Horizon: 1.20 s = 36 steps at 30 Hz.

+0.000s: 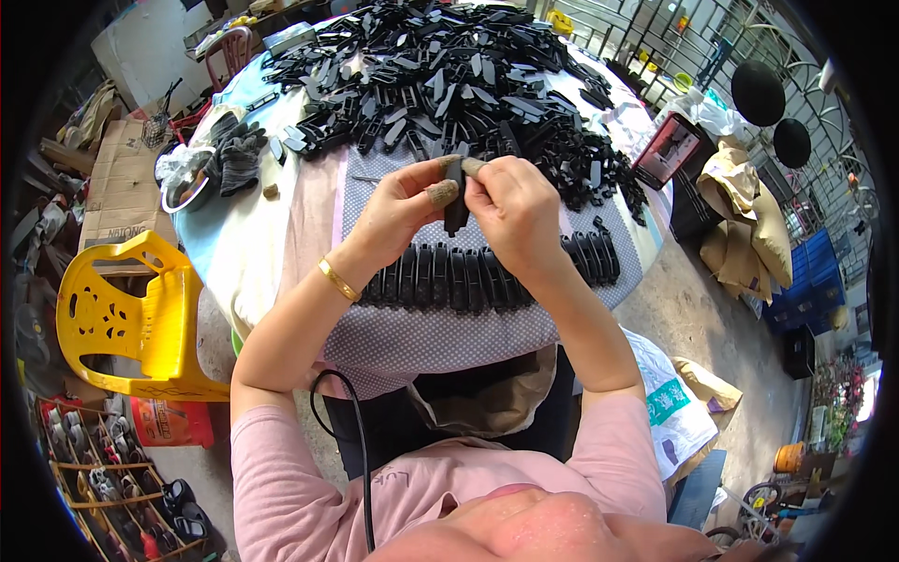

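Note:
Above the near part of the table, my left hand (405,208) and my right hand (515,208) meet on one small, long black plastic piece (456,214). It stands roughly upright between the pinched fingers, and its lower end shows below them. Tan coverings wrap several of my fingertips. Just below my hands, a row of similar black plastic pieces (459,279) lies side by side on the dotted cloth (403,342). Beyond them spreads a large heap of loose black and grey plastic pieces (421,80). What my right fingertips do on the piece is partly hidden.
On the table's left are dark knitted gloves (239,155) and a white bowl (190,195). A phone or tablet (667,150) stands at the right edge. A yellow plastic chair (169,318) is at the left, and stuffed sacks (744,248) at the right. A black cable (363,450) hangs before me.

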{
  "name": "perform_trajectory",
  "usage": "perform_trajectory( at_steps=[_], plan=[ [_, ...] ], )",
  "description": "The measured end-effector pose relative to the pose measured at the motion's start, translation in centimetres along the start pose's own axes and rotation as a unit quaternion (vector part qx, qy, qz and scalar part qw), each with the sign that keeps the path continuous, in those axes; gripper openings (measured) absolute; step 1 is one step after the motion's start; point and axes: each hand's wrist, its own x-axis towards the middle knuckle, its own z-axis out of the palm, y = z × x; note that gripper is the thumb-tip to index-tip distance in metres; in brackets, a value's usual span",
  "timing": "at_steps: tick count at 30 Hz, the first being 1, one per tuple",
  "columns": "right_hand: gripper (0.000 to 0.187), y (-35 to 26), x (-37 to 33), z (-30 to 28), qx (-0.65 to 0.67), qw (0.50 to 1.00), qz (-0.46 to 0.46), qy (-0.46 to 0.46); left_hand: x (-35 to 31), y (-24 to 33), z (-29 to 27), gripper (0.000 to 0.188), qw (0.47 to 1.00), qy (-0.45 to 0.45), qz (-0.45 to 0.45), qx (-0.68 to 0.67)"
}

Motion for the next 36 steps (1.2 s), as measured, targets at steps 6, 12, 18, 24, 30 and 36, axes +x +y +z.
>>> perform_trajectory(
  at_steps=[6, 12, 18, 24, 30, 36],
  plan=[
    [0.01, -0.8, 0.2, -0.4, 0.079, 0.996, 0.01, -0.048, -0.3, 0.4, -0.6, 0.037, 1.0, 0.015, 0.022, 0.001],
    [0.014, -1.0, 0.1, 0.3, 0.057, 0.996, -0.02, -0.058, -0.5, 0.7, -0.7, 0.034, 0.999, 0.034, 0.026, -0.013],
    [0.019, -1.2, -0.9, -0.3, 0.062, 0.997, -0.007, -0.052, -1.1, 2.5, -0.4, 0.038, 0.991, 0.043, 0.0, 0.124],
    [0.022, 3.5, -1.7, -6.6, 0.118, 0.962, 0.225, -0.099, -5.9, 6.7, -6.6, 0.036, 0.939, 0.184, -0.053, 0.285],
    [0.019, 11.2, -3.8, -9.3, -0.107, 0.922, 0.277, -0.248, -8.7, 6.3, -8.2, 0.032, 0.857, 0.165, -0.2, 0.445],
    [0.02, 12.8, -4.9, -6.4, -0.224, 0.876, 0.281, -0.322, -7.8, 5.5, -7.2, 0.038, 0.78, 0.097, -0.14, 0.602]
  ],
)
